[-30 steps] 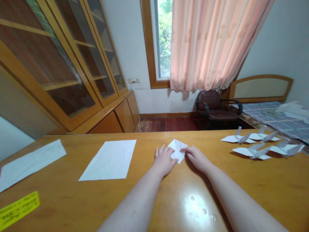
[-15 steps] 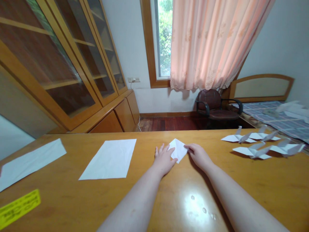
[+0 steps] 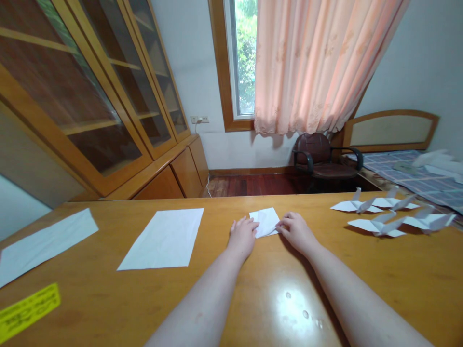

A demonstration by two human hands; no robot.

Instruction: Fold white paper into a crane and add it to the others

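A small folded square of white paper (image 3: 265,219) lies on the table between my two hands. My left hand (image 3: 243,237) rests on the table at its left edge, fingers stretched out and the tips touching the paper. At the lower right corner, my right hand (image 3: 295,230) pinches the paper between thumb and fingers. A crease or raised flap runs along the paper's lower part, leading to those fingertips. Farther right, several folded paper cranes (image 3: 378,224) stand together near the table's far edge.
A flat white sheet (image 3: 162,239) lies left of my hands, with another white paper strip (image 3: 48,246) beyond it. A yellow label (image 3: 29,311) is at the near left of the wooden table (image 3: 119,308). An office chair (image 3: 316,156) stands past the far edge.
The small paper has been turned from a diamond to a squarer position. My left fingers have drawn back to its left edge, and my right hand is now at its lower right corner.
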